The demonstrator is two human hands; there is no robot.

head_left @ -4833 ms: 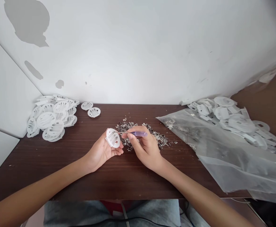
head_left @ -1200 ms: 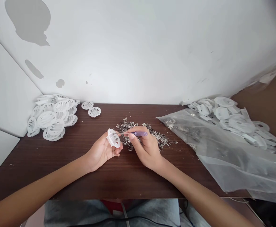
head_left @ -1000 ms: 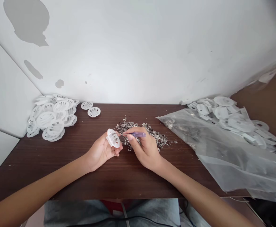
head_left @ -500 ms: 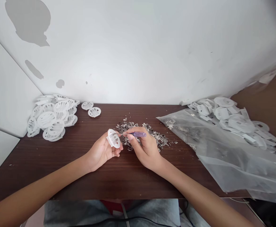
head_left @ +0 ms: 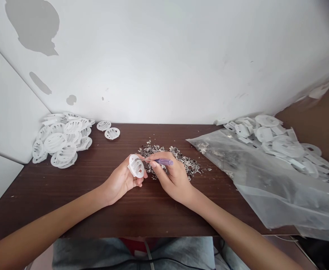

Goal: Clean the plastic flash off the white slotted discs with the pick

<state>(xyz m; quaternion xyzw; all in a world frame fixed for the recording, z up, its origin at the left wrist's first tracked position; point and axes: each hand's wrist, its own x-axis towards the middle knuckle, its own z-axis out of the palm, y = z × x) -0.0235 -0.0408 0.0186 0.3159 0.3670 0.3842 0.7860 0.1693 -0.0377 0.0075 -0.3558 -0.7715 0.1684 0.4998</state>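
My left hand (head_left: 125,176) is closed on a white round slotted plastic disc (head_left: 136,166), tilted with its slotted face showing. A screwdriver (head_left: 163,161) with a purple handle is gripped between the thumb and fingers of my right hand (head_left: 174,174). Its thin shaft points left and reaches the disc's right side; I cannot tell exactly where the tip rests. Behind and below both hands lies a heap of small dark and pale scraps (head_left: 185,161), partly hidden by my right hand.
On the left of the brown table (head_left: 141,221) is a pile of slotted white discs (head_left: 56,142), with two discs (head_left: 112,133) apart beside it. To the right, a clear plastic bag (head_left: 279,195) lies near more white plastic pieces (head_left: 282,142). A white wall (head_left: 164,67) stands behind.
The disc has turned slightly in my left hand. The screwdriver's handle has shifted a little left and up, its shaft still at the disc.
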